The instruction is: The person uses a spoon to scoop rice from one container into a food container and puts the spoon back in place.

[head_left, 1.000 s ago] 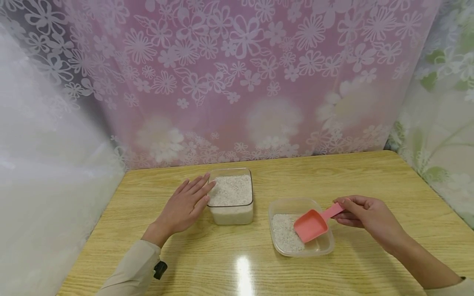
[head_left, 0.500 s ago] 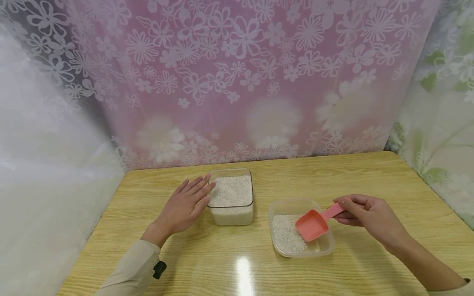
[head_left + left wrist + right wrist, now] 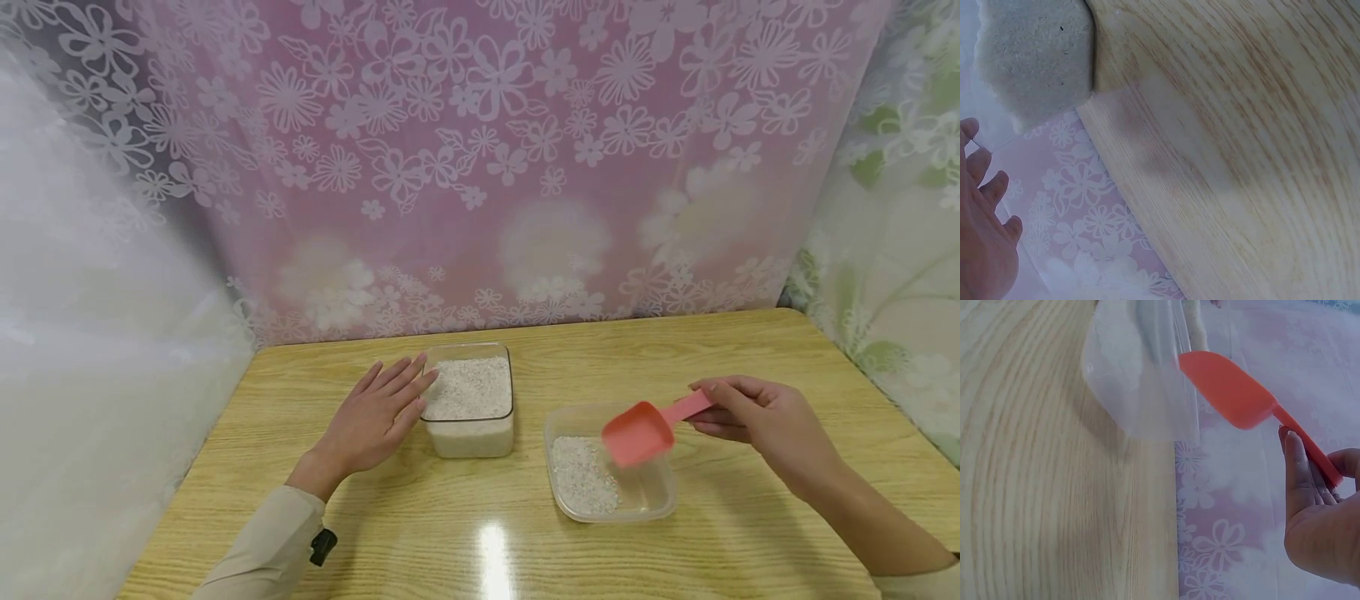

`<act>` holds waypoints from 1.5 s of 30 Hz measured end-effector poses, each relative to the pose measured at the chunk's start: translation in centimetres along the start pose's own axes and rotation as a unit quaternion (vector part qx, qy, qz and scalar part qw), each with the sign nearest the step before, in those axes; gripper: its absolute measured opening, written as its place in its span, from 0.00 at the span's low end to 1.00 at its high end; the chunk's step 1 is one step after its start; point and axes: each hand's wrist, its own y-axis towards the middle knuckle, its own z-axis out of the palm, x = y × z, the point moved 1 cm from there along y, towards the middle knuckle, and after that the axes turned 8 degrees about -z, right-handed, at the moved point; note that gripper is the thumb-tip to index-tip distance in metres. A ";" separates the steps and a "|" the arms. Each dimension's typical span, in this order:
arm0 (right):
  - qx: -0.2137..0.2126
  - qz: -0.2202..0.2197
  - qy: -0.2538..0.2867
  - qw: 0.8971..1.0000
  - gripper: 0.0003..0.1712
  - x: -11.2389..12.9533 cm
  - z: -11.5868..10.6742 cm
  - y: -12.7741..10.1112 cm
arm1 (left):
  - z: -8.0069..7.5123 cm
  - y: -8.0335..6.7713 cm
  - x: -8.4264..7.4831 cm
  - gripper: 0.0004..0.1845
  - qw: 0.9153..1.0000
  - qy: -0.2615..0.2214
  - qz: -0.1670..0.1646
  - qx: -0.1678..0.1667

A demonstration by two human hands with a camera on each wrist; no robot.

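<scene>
A wooden table [image 3: 465, 533] is seen from above, backed by a pink flowered curtain [image 3: 487, 150]. Two clear plastic tubs stand on it. The square tub [image 3: 469, 398], on the left, is filled almost to the rim with white rice. The shallow tub [image 3: 609, 463], on the right, holds only a thin layer of rice, gathered at its left side.

The left hand [image 3: 372, 419] is laid flat on the table, fingers straight and together, its fingertips touching the left wall of the square tub. Nothing is gripped by it.

A pink scoop [image 3: 639, 432] is pinched by its handle between the thumb and fingers of the right hand [image 3: 757, 421]. The scoop is held in the air above the right half of the shallow tub, clear of the rice, its bowl tipped down to the left. No rice can be made out in it.

The step in hand is judged to be the carrying of rice by scoop between the tubs; the scoop appears emptied. The next move would call for the scoop to be carried left, over the square tub's rim, and dug into the rice while that tub is steadied.
</scene>
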 end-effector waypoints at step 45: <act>0.006 0.035 0.286 0.957 0.11 2.0 4.1 7.3 | 0.1 0.0 0.1 0.26 1.000 -0.012 0.004 -0.007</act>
